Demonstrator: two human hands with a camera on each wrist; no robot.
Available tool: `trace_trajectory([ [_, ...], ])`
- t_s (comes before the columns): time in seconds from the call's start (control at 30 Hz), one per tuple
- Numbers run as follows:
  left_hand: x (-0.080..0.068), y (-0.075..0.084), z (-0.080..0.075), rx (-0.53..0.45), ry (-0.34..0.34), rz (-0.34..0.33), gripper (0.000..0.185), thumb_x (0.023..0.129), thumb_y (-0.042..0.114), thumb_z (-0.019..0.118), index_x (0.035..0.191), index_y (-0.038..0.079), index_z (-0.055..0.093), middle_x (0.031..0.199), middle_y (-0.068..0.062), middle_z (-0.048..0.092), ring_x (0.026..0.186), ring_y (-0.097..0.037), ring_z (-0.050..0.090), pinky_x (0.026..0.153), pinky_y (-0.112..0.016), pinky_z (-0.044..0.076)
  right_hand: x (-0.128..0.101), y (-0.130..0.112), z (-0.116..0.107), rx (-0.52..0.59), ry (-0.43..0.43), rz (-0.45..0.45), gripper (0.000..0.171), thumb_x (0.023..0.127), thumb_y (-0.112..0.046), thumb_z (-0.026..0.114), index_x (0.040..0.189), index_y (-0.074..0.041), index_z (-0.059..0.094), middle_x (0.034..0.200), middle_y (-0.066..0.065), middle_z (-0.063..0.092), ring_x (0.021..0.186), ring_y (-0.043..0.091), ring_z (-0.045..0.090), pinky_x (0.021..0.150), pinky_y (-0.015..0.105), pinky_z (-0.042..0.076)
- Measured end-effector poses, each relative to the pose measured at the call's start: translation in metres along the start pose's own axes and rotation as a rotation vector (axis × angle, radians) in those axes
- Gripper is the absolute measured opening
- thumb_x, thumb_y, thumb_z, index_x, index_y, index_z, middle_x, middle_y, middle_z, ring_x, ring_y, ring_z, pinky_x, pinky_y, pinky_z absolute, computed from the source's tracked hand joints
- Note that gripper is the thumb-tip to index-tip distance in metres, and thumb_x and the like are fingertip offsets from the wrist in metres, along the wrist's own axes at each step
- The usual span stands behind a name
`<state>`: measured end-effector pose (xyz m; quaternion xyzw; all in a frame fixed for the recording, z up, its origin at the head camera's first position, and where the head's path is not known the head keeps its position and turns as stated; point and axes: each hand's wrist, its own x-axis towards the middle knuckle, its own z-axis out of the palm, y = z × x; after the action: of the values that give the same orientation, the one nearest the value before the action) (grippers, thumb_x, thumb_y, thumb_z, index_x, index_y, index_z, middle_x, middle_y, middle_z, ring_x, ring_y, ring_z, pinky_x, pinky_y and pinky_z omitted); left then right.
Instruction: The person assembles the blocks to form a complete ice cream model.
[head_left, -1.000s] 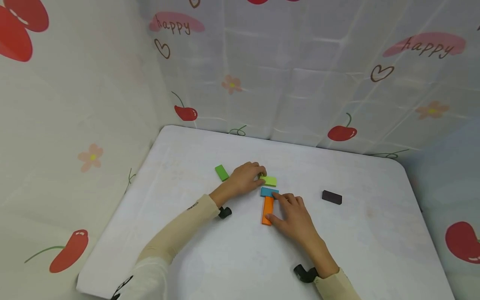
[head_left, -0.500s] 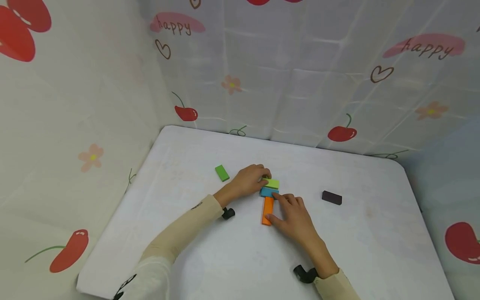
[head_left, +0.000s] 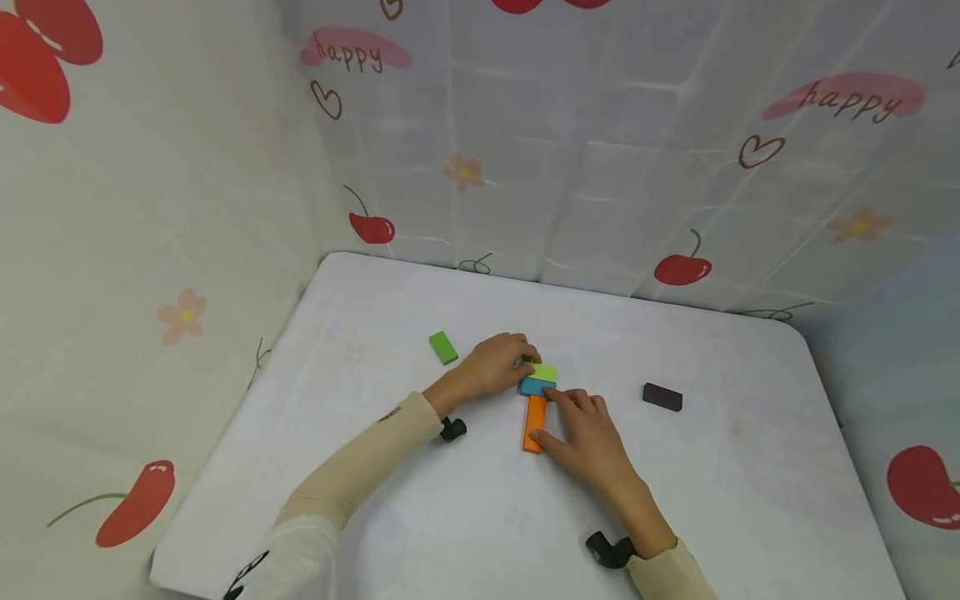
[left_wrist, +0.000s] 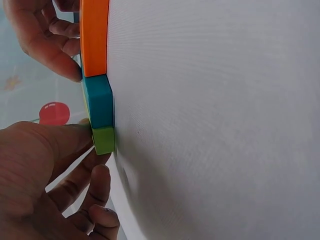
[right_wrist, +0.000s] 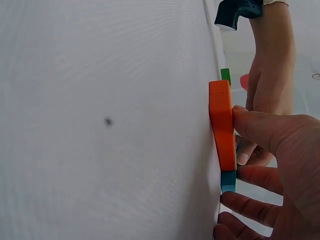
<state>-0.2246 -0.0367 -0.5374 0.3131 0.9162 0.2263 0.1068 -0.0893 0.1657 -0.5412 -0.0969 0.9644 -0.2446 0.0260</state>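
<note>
Three flat blocks lie in a line on the white table (head_left: 420, 517): a lime block (head_left: 545, 372) at the far end, a blue block (head_left: 536, 387) in the middle and an orange block (head_left: 534, 422) nearest me. My left hand (head_left: 523, 365) pinches the lime block (left_wrist: 103, 140) between thumb and fingers, holding it against the blue block (left_wrist: 98, 102). My right hand (head_left: 557, 417) lies flat beside the orange block (right_wrist: 222, 125), thumb against its long side and a fingertip touching the blue block (right_wrist: 228, 181).
A dark green block (head_left: 443, 347) lies left of my left hand. A dark brown block (head_left: 662, 397) lies alone to the right. Printed cloth walls (head_left: 600, 167) close the table at the back and left. Black wrist mounts (head_left: 609, 550) sit at both wrists.
My left hand has slid the lime block toward me until it meets the blue block. The right hand has stayed by the orange block.
</note>
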Motion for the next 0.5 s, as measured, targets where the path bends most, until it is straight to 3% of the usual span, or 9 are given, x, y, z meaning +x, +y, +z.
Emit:
trace_trajectory([
  [0.5, -0.0044, 0.0001, -0.0027, -0.027, -0.01, 0.012, 0.026, 0.108, 0.028, 0.068, 0.131, 0.02, 0.077, 0.121, 0.004, 0.073, 0.104, -0.013, 0.063, 0.092, -0.03, 0.055, -0.0009, 0.0, -0.0021, 0.022, -0.019, -0.007, 0.074, 0.091, -0.047, 0.085, 0.155, -0.021, 0.058, 0.142, 0.012, 0.063, 0.124, 0.035, 0.052, 0.103, 0.052, 0.052],
])
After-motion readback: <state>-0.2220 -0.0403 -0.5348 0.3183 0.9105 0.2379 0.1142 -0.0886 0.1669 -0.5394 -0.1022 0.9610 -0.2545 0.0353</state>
